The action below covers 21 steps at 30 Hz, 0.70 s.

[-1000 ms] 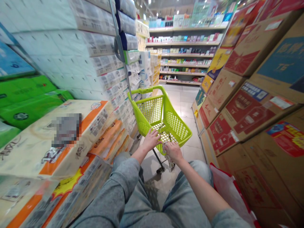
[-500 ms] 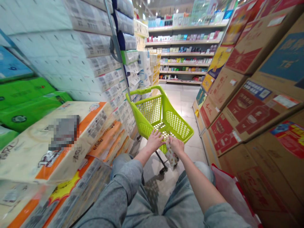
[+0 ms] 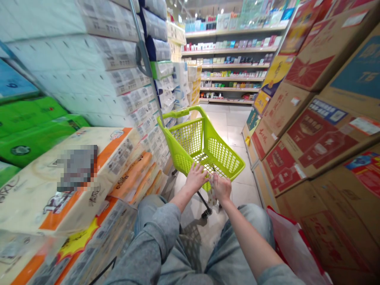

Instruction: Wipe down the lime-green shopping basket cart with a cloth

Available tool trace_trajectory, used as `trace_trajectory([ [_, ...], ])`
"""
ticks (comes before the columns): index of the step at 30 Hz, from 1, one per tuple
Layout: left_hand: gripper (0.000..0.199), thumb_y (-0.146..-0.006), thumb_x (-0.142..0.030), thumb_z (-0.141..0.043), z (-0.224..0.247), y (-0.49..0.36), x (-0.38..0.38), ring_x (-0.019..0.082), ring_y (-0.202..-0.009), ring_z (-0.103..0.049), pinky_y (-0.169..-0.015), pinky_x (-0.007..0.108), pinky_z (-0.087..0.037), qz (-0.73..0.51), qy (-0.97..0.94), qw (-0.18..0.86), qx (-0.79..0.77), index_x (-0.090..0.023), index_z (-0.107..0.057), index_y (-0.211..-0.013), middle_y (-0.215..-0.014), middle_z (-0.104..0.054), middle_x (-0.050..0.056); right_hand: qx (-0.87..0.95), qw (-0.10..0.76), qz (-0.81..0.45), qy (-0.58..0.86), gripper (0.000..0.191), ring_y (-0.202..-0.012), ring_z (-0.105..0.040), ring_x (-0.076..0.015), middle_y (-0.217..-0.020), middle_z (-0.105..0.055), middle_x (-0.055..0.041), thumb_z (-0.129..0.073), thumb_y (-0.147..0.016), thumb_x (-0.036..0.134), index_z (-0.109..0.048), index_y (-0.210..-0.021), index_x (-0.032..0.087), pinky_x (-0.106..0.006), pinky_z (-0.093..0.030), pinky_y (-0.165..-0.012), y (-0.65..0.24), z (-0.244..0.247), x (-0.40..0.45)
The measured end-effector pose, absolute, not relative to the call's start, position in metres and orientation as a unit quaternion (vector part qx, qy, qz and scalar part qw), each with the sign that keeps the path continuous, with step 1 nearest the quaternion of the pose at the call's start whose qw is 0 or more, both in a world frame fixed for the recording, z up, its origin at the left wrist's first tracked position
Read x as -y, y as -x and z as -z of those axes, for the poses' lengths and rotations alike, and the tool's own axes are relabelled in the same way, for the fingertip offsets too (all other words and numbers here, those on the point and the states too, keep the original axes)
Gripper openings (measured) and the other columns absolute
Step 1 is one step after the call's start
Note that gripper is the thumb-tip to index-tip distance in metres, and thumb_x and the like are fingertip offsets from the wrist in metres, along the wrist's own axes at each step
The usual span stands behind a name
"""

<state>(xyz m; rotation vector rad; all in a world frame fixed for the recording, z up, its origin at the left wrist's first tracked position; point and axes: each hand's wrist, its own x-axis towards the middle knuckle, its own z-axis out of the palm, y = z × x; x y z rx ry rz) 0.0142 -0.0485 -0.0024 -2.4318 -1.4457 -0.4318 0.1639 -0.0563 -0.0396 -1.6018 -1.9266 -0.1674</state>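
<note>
the lime-green cart (image 3: 218, 152) stands between the knees and the aisle beyond. at its near edge, the right hand (image 3: 221, 188) is curled tight round a patterned cloth (image 3: 211, 194), whose end hangs down, apparently because only its top is gripped. the left hand (image 3: 196, 177) lies flat, fingers spread, on the cart's near rim, probably to steady it. left of the cart, a dark item (image 3: 78, 166), too blurred to identify, rests on a wrapped pack (image 3: 32, 190), likely for its flat top; right of the cart rise stacked cartons (image 3: 314, 130).

Grey-blue pushed-up sleeves (image 3: 145, 245) — faded blue jeans (image 3: 255, 217).
</note>
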Motion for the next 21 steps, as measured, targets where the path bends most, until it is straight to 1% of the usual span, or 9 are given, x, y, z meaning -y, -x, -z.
trace_trajectory([
  [2, 0.028, -0.082, -0.042, -0.057, 0.002, -0.018, 0.047, 0.027, -0.118, -0.043, -0.106, 0.05, -0.027, 0.149, 0.841, 0.133, 0.503, -0.02, -0.06, -0.098, -0.109, -0.058, 0.009, 0.725, 0.31, 0.045, 0.613, 0.059, -0.054, -0.054, -0.0131, -0.057, -0.065, -0.005, -0.018, -0.098, 0.035, -0.068, -0.072, 0.017, -0.028, -0.027, -0.063, -0.172, 0.04, 0.049],
  [5, 0.031, -0.083, -0.045, -0.053, -0.002, -0.02, 0.046, 0.026, -0.116, -0.044, -0.106, 0.05, -0.026, 0.142, 0.851, 0.124, 0.489, -0.019, -0.059, -0.1, -0.109, -0.058, 0.009, 0.723, 0.327, 0.023, 0.607, 0.063, -0.054, -0.055, -0.0122, -0.059, -0.067, -0.0054, -0.015, -0.097, 0.039, -0.07, -0.074, 0.016, -0.026, -0.027, -0.06, -0.186, 0.044, 0.042],
  [8, 0.034, -0.086, -0.043, -0.049, -0.006, -0.018, 0.045, 0.024, -0.113, -0.045, -0.106, 0.048, -0.025, 0.14, 0.874, 0.119, 0.449, -0.022, -0.055, -0.112, -0.109, -0.058, 0.007, 0.732, 0.35, 0.004, 0.585, 0.065, -0.054, -0.056, -0.012, -0.059, -0.067, -0.005, -0.016, -0.097, 0.041, -0.071, -0.076, 0.016, -0.025, -0.029, -0.06, -0.2, 0.047, 0.038],
  [10, 0.035, -0.088, -0.041, -0.047, -0.008, -0.016, 0.043, 0.022, -0.11, -0.046, -0.106, 0.045, -0.025, 0.139, 0.888, 0.112, 0.424, -0.024, -0.051, -0.119, -0.109, -0.058, 0.006, 0.735, 0.36, -0.015, 0.574, 0.065, -0.053, -0.055, -0.0118, -0.057, -0.066, -0.0044, -0.017, -0.097, 0.042, -0.07, -0.071, 0.017, -0.025, -0.03, -0.059, -0.209, 0.048, 0.037],
  [13, 0.036, -0.089, -0.039, -0.045, -0.011, -0.016, 0.038, 0.02, -0.105, -0.048, -0.103, 0.04, -0.028, 0.136, 0.902, 0.098, 0.398, -0.023, -0.049, -0.121, -0.108, -0.058, 0.005, 0.73, 0.374, -0.042, 0.57, 0.064, -0.053, -0.055, -0.0117, -0.056, -0.065, -0.0047, -0.019, -0.096, 0.044, -0.069, -0.066, 0.017, -0.025, -0.03, -0.059, -0.221, 0.047, 0.034],
  [16, 0.033, -0.09, -0.039, -0.043, -0.011, -0.021, 0.03, 0.02, -0.1, -0.049, -0.094, 0.036, -0.033, 0.126, 0.909, 0.088, 0.389, -0.022, -0.052, -0.118, -0.105, -0.06, 0.005, 0.721, 0.389, -0.073, 0.569, 0.065, -0.053, -0.053, -0.0116, -0.057, -0.065, -0.0049, -0.02, -0.094, 0.05, -0.068, -0.065, 0.018, -0.024, -0.031, -0.059, -0.232, 0.046, 0.029],
  [18, 0.03, -0.091, -0.04, -0.042, -0.01, -0.025, 0.025, 0.019, -0.096, -0.051, -0.087, 0.034, -0.034, 0.111, 0.908, 0.081, 0.396, -0.024, -0.056, -0.112, -0.099, -0.061, 0.004, 0.707, 0.408, -0.106, 0.568, 0.064, -0.054, -0.053, -0.0117, -0.056, -0.064, -0.0043, -0.021, -0.093, 0.053, -0.067, -0.064, 0.018, -0.024, -0.033, -0.061, -0.236, 0.046, 0.027],
  [21, 0.029, -0.091, -0.043, -0.041, -0.007, -0.031, 0.02, 0.018, -0.089, -0.053, -0.081, 0.033, -0.033, 0.092, 0.901, 0.069, 0.419, -0.023, -0.06, -0.099, -0.091, -0.062, 0.003, 0.645, 0.479, -0.178, 0.569, 0.061, -0.061, -0.056, -0.0134, -0.061, -0.065, -0.0042, -0.027, -0.09, 0.057, -0.066, -0.065, 0.017, -0.025, -0.037, -0.067, -0.234, 0.044, 0.031],
])
